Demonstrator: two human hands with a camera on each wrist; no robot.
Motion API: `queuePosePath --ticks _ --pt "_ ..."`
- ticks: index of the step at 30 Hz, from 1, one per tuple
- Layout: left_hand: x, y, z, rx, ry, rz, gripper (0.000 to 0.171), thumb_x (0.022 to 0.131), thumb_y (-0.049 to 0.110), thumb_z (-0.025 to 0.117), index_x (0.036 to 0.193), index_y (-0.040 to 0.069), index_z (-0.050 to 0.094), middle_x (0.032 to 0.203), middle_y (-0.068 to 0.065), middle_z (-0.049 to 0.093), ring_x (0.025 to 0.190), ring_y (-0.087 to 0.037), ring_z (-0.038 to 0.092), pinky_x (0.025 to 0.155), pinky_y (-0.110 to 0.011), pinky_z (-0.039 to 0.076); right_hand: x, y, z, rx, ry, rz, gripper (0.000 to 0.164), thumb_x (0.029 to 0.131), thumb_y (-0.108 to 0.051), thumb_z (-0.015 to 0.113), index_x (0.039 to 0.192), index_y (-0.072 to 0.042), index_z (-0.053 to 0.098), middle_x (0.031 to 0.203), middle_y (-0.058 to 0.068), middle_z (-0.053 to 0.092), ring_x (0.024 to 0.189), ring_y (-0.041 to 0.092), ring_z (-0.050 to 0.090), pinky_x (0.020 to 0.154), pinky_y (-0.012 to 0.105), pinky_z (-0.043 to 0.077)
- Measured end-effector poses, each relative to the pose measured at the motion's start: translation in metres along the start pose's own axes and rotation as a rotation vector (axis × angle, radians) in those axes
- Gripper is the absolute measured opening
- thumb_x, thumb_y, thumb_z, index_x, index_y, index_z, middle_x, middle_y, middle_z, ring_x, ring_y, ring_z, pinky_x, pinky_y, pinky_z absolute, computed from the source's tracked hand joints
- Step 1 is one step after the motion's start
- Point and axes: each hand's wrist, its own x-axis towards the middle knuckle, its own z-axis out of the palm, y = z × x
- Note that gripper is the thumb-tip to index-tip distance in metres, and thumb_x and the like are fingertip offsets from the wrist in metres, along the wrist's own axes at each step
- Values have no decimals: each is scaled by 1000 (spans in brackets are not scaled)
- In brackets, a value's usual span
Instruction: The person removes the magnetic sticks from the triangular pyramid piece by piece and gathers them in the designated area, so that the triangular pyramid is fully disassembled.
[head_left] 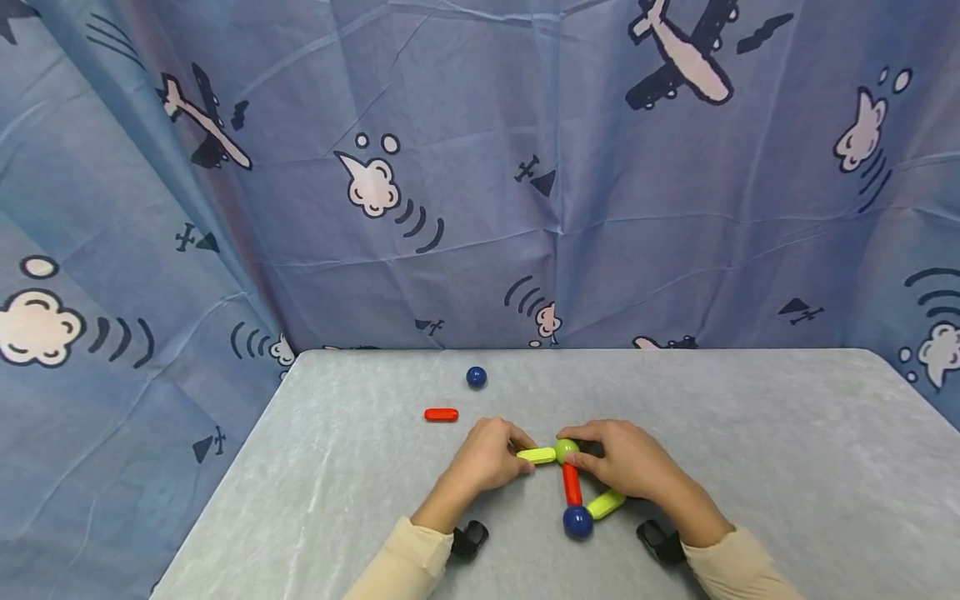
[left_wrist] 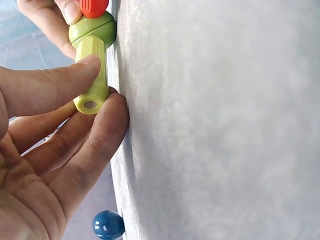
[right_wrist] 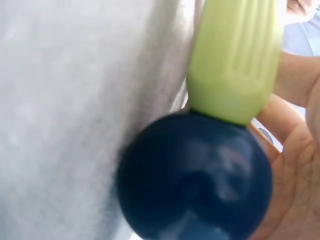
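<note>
The green ball (left_wrist: 92,30) looks like smooth, glossy plastic with a fine seam. The pinched yellow-green rod (left_wrist: 91,46) is satin plastic, a grey, metal-looking disc (left_wrist: 90,104) set in its end; the other yellow-green rod (right_wrist: 234,60) is ribbed plastic. The attached blue ball (right_wrist: 195,175) and loose blue ball (head_left: 476,377) are smooth and shiny. The tabletop (head_left: 690,392) looks matt and faintly mottled, the backdrop (head_left: 465,83) is creased, printed cloth, and the sleeves (head_left: 411,557) are matt fabric
</note>
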Motion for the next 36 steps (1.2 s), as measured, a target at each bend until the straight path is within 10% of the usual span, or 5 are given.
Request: queuePosePath --ticks 9,18,36 --pt "-1 -2 -1 -21 -2 -6 19 75 8 86 93 12 81 85 -1 75 70 -4 58 62 -20 47 -1 -1 0 -1 7 -3 35 89 -36 74 121 -23 73 118 4 73 110 29 68 90 53 52" --pt "-1 -13 -13 -15 42 -66 18 76 7 84 93 13 81 82 -1 72 68 -7 55 58 -21 44 -1 1 -4 0 42 74 33 87 -32 75 117 -19 75 111 9 75 69 8 57 63 31 47" --pt "-16 -43 -36 -49 22 -88 21 75 5 85 94 14 81 86 -1 70 72 -10 57 61 -24 46 -2 3 -4 4 49 65 34 87 -33 75 119 -20 74 114 11 74 70 8 57 64 31 45"
